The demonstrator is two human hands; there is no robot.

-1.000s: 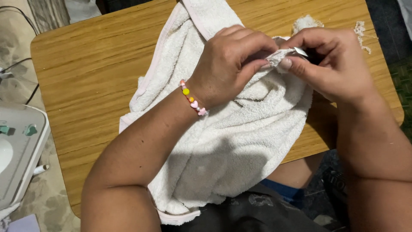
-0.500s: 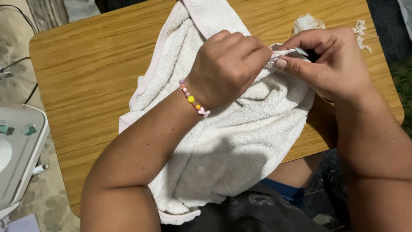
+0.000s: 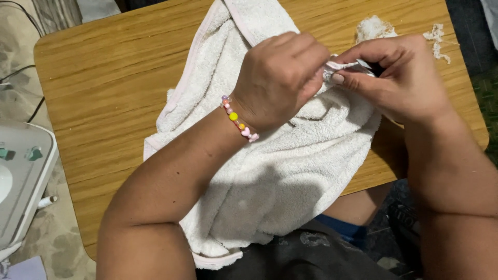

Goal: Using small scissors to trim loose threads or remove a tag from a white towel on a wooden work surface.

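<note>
White towel [image 3: 270,176], one, lies across one wooden table [image 3: 104,93], hanging off its near edge. Left hand [image 3: 277,78] and right hand [image 3: 402,78] both pinch its pink-trimmed hem at the far edge. Two lint clumps [image 3: 376,27] sit beyond; one grey machine [image 3: 18,181] stands left.

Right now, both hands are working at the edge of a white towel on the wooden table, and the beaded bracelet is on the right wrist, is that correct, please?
Not quite: the head view shows the beaded bracelet on the left wrist. Otherwise yes, the left hand and right hand are working at the edge of the white towel on the wooden table.
</note>
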